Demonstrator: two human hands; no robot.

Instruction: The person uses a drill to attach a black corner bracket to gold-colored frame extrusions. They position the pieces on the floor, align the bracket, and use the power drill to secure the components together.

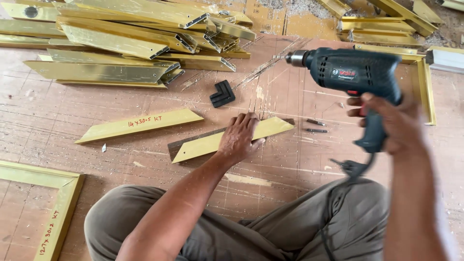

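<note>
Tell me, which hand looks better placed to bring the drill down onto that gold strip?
The right hand, probably: it already grips the green drill, raised above the floor. The left hand lies flat on the gold strip, pinning it down.

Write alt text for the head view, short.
A seated person's left hand presses a gold mitred strip flat on a wooden floor while the right hand holds a dark green corded drill above it. More gold strips are piled behind, near a black corner bracket.
</note>
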